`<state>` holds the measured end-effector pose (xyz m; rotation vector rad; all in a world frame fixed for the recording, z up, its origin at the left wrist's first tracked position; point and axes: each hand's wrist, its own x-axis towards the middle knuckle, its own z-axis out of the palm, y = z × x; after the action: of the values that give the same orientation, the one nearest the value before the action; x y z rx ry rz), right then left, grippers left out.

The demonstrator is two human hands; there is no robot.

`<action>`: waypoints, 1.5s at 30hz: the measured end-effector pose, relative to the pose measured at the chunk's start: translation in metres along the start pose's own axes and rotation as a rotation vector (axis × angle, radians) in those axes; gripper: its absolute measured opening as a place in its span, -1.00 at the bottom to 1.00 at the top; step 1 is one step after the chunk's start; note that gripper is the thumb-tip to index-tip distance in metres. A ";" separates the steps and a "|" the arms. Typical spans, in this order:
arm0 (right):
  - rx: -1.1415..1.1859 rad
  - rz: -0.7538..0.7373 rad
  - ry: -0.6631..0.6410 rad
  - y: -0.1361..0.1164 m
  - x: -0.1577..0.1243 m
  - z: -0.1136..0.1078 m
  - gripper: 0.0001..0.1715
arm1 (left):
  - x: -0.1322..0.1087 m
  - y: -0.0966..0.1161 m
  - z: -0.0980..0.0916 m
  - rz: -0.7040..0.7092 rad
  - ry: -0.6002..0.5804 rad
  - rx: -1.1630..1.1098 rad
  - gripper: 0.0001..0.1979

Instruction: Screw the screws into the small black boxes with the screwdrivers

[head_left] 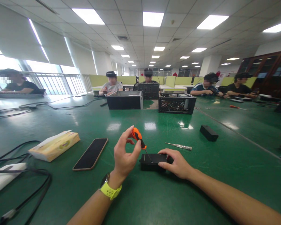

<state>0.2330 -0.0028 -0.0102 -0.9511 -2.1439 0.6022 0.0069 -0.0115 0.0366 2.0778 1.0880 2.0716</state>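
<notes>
My left hand [126, 153], with a yellow-green watch strap at the wrist, pinches the handle of an orange and black screwdriver [137, 135]. The screwdriver leans, its tip down on the top of a small black box [147, 158]. Around the right end of that box, my right hand [176, 162] has its thumb and fingers closed, with the box lying flat on the green table [135, 200]. Behind my right hand lies a thin clear-handled screwdriver [181, 146]. Another black block [209, 132] rests farther to the right.
On the left are a phone [91, 154], a tissue pack [55, 145], a white power strip [6, 178] and black cables [41, 187]. Two metal computer cases [125, 100] [175, 103] stand ahead. Several people sit around the table; an orange-handled screwdriver [235, 107] lies far right.
</notes>
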 end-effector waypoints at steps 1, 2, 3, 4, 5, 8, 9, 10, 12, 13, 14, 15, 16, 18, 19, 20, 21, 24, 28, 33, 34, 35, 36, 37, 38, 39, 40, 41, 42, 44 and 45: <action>0.000 0.000 0.002 0.000 0.000 0.000 -0.61 | 0.000 -0.001 0.000 -0.003 -0.002 -0.004 -0.49; -0.001 0.000 0.004 0.000 0.000 0.000 -0.61 | -0.001 -0.001 0.000 -0.011 -0.006 -0.007 -0.49; -0.003 0.001 0.005 0.000 0.000 0.000 -0.61 | -0.001 -0.002 0.000 -0.023 -0.011 -0.011 -0.49; -0.005 0.002 0.005 0.000 0.000 0.000 -0.60 | -0.001 -0.003 0.000 -0.034 -0.014 -0.018 -0.47; -0.005 0.002 0.003 0.000 0.000 0.000 -0.60 | -0.002 -0.004 0.000 -0.044 -0.014 -0.028 -0.45; -0.001 0.002 -0.005 0.000 -0.001 0.000 -0.60 | -0.003 -0.002 0.001 -0.077 -0.017 -0.076 -0.45; 0.001 0.003 -0.005 0.000 -0.001 0.000 -0.60 | -0.003 0.001 0.002 -0.090 -0.020 -0.106 -0.47; 0.004 0.006 -0.004 0.000 -0.001 0.000 -0.60 | -0.002 0.004 0.002 -0.102 -0.018 -0.147 -0.49; 0.006 0.010 -0.001 0.000 -0.001 -0.001 -0.61 | 0.001 0.011 0.002 -0.114 0.021 -0.242 -0.54; 0.007 0.011 -0.002 0.000 -0.001 -0.001 -0.61 | 0.004 0.014 0.001 -0.112 0.078 -0.279 -0.56; 0.007 0.010 -0.004 0.000 0.000 -0.002 -0.61 | 0.006 0.016 -0.001 -0.098 0.148 -0.288 -0.57; 0.007 0.008 -0.005 0.000 0.000 -0.002 -0.61 | 0.009 0.016 -0.003 -0.092 0.205 -0.286 -0.57; 0.008 0.007 -0.007 0.000 0.000 -0.002 -0.61 | 0.011 0.015 -0.006 -0.077 0.252 -0.281 -0.57; 0.007 0.007 -0.007 0.000 0.000 -0.001 -0.62 | 0.014 0.010 -0.010 -0.060 0.211 -0.200 -0.53; 0.006 0.009 -0.006 0.000 0.000 -0.001 -0.62 | 0.014 0.006 -0.012 -0.060 0.127 -0.110 -0.53; 0.004 0.011 -0.005 0.001 0.000 0.000 -0.61 | 0.013 0.003 -0.014 -0.055 0.001 -0.008 -0.57; 0.001 0.013 -0.003 0.001 0.000 0.000 -0.60 | 0.012 0.000 -0.014 -0.038 -0.169 0.078 -0.62; -0.004 0.018 -0.005 0.002 0.000 0.002 -0.58 | 0.008 -0.005 -0.012 0.015 -0.671 0.222 -0.65; 0.007 0.019 -0.021 0.003 0.000 0.000 -0.57 | 0.000 -0.009 -0.008 -0.016 -0.980 0.325 -0.38; 0.003 0.014 -0.022 0.004 0.000 0.000 -0.57 | -0.003 -0.014 -0.005 -0.058 -1.036 0.358 -0.44; 0.001 0.014 -0.020 0.005 0.000 0.000 -0.57 | -0.002 -0.014 -0.005 -0.066 -1.040 0.362 -0.49; 0.000 0.012 -0.021 0.005 -0.001 0.000 -0.57 | -0.002 -0.014 -0.005 -0.071 -1.042 0.365 -0.54; -0.001 0.005 -0.026 0.006 -0.001 0.000 -0.56 | -0.001 -0.014 -0.005 -0.073 -1.044 0.366 -0.58; -0.001 -0.009 -0.032 0.007 0.000 0.000 -0.55 | -0.001 -0.014 -0.004 -0.074 -1.044 0.363 -0.61; 0.002 -0.028 -0.037 0.008 0.001 -0.002 -0.52 | -0.001 -0.014 -0.004 -0.073 -1.042 0.358 -0.62; 0.003 -0.047 -0.035 0.011 0.002 -0.005 -0.51 | 0.000 -0.015 -0.004 -0.073 -1.040 0.350 -0.61; -0.004 -0.056 -0.022 0.014 0.003 -0.010 -0.50 | 0.000 -0.015 -0.004 -0.074 -1.038 0.343 -0.60; -0.026 -0.049 0.006 0.019 0.005 -0.015 -0.50 | 0.000 -0.015 -0.004 -0.076 -1.035 0.335 -0.59; -0.070 -0.020 0.042 0.026 0.006 -0.023 -0.52 | 0.000 -0.016 -0.005 -0.077 -1.032 0.329 -0.59; -0.240 0.107 0.113 0.042 0.006 -0.040 -0.52 | 0.000 -0.017 -0.005 -0.074 -1.027 0.319 -0.60; -0.347 0.180 0.116 0.052 0.005 -0.050 -0.48 | 0.000 -0.017 -0.006 -0.073 -1.026 0.316 -0.61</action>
<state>0.2911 0.0400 -0.0098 -1.3429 -2.1099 0.2518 -0.0058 -0.0014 0.0292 2.6107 1.2376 0.5665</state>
